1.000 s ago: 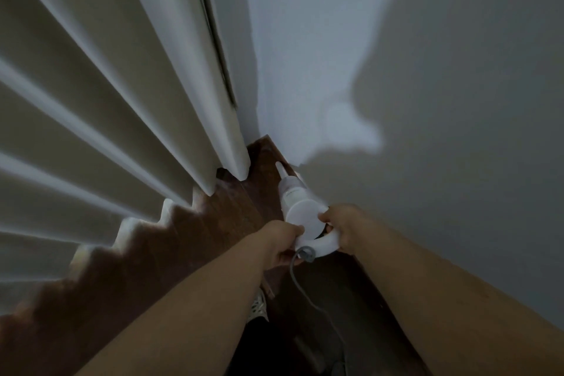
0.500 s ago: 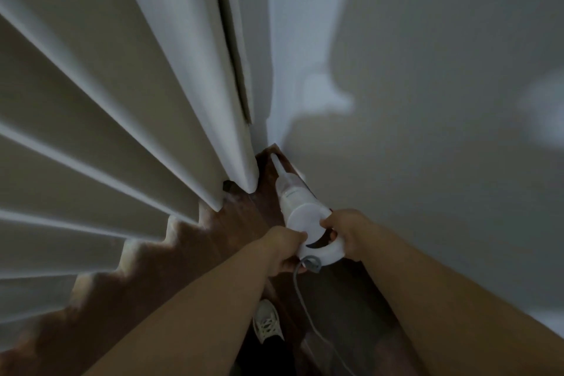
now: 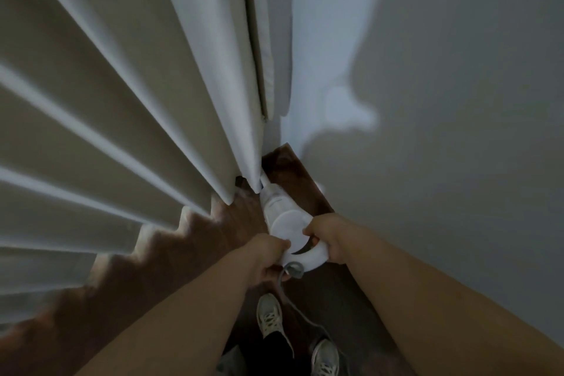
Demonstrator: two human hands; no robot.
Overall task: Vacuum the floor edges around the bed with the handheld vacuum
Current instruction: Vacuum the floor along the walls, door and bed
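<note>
Both hands are still gripping the white vacuum (image 3: 282, 216): the left hand (image 3: 268, 256) is curling round its near end by the cord (image 3: 285, 293), and the right hand (image 3: 328, 238) is clasping the looped handle. The nozzle is now reaching farther, tucking under the curtain (image 3: 122, 100) hem on the wooden floor (image 3: 293, 174) by the wall (image 3: 457, 100). Two shoes (image 3: 270, 314) are now showing near, where one showed before.

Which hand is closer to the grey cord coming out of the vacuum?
Left. The left hand grips the handheld vacuum right beside where the grey cord comes out. The right hand holds the handle's other side, farther from it.
</note>
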